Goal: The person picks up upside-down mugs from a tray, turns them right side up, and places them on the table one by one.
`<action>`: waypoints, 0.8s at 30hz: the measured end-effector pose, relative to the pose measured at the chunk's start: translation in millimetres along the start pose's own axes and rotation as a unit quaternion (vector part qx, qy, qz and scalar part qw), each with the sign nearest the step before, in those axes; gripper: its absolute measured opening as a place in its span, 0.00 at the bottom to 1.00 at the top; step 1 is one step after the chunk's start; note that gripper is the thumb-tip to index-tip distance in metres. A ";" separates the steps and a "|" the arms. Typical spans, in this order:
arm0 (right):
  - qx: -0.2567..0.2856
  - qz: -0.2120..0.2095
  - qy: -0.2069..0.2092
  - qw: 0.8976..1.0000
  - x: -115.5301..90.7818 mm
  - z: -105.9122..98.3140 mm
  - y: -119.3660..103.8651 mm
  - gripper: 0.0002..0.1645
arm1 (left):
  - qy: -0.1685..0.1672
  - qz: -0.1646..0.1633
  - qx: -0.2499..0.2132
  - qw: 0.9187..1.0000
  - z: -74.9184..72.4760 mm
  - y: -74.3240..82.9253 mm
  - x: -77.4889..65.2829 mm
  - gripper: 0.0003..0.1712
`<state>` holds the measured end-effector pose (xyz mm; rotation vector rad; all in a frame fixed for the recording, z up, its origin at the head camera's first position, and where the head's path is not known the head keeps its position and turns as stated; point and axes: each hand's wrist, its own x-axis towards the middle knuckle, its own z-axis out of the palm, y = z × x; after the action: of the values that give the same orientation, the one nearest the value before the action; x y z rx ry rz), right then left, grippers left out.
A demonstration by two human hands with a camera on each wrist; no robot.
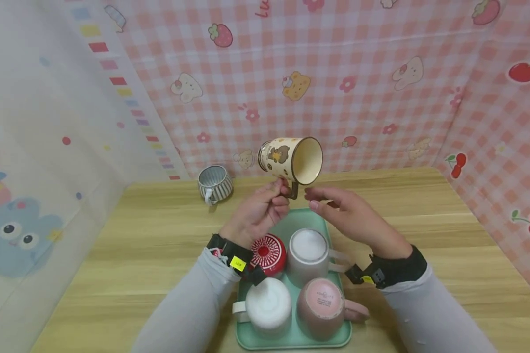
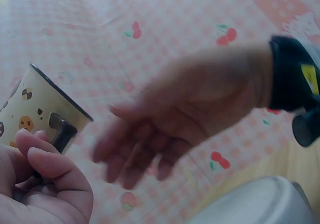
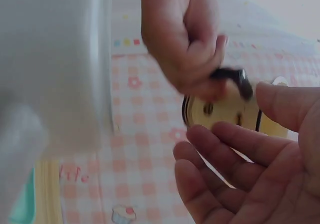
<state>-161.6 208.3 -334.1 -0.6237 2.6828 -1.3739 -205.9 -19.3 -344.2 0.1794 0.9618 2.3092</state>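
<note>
A cream mug (image 1: 279, 156) with a brown bear print and dark rim is held up above the tray, tipped on its side with its mouth to the right. My left hand (image 1: 265, 208) grips its dark handle (image 2: 65, 133), and the left wrist view shows the fingers curled round it. Just right of the mug's rim is my right hand (image 1: 351, 215), apart from it, its fingers loosely bent with nothing between them. In the right wrist view the right palm (image 3: 280, 169) faces the mug.
A mint-green tray (image 1: 293, 338) holds upside-down mugs: a red one (image 1: 269, 252), a white one (image 1: 269, 304), a pink one (image 1: 321, 309) and a pale one (image 1: 308, 252). A striped grey cup (image 1: 215, 184) stands upright at the back left, near the checked cloth wall (image 1: 357, 113).
</note>
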 end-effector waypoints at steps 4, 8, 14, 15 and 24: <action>0.032 -0.026 0.015 0.999 2.8 7.6 -2.8 0.22 | 0.005 -0.009 0.027 1.000 1.3 -8.7 2.4 0.19; 0.070 -0.027 0.021 0.997 3.3 13.0 -3.5 0.21 | 0.034 -0.009 0.075 0.997 2.5 -13.8 4.6 0.22; 0.081 0.014 0.050 0.995 1.9 14.7 -4.6 0.21 | 0.120 0.007 0.211 0.970 11.6 -17.0 4.0 0.15; 0.080 0.018 0.059 0.995 2.0 15.3 -4.5 0.21 | 0.131 0.011 0.235 0.963 13.4 -17.7 3.6 0.14; 0.103 0.021 0.107 0.989 4.7 21.7 -7.0 0.14 | 0.171 0.060 0.390 0.903 19.9 -25.0 2.8 0.18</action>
<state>-158.4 186.2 -341.0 -0.4202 2.6398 -1.7683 -188.9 7.7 -347.1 0.1586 2.0796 1.9600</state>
